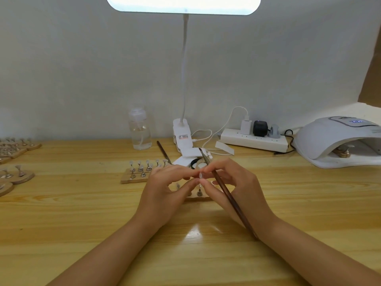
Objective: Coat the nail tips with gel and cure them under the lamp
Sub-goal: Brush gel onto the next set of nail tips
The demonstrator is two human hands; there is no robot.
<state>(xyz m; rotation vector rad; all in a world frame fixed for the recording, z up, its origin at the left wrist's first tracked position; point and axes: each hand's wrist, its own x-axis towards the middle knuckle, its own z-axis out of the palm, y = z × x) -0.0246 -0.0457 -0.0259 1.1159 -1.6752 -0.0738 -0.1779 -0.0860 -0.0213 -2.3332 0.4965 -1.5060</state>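
The clear nail tip (200,175) sits between your fingertips at the middle of the wooden table (82,213), just above a small wooden stand (198,198) that your hands mostly hide. Your left hand (165,190) pinches the tip with thumb and forefinger curled in, and your right hand (233,186) meets it from the other side while holding a dark brush (224,195) whose handle runs back across your wrist and whose bristles point away from you. Just behind your hands is a small jar (201,163), and to its left another stand (142,171) carries a row of tips. The curing lamp (338,141) sits at the far right with its display lit, well apart from the tip. A desk lamp (183,5) shines from above.
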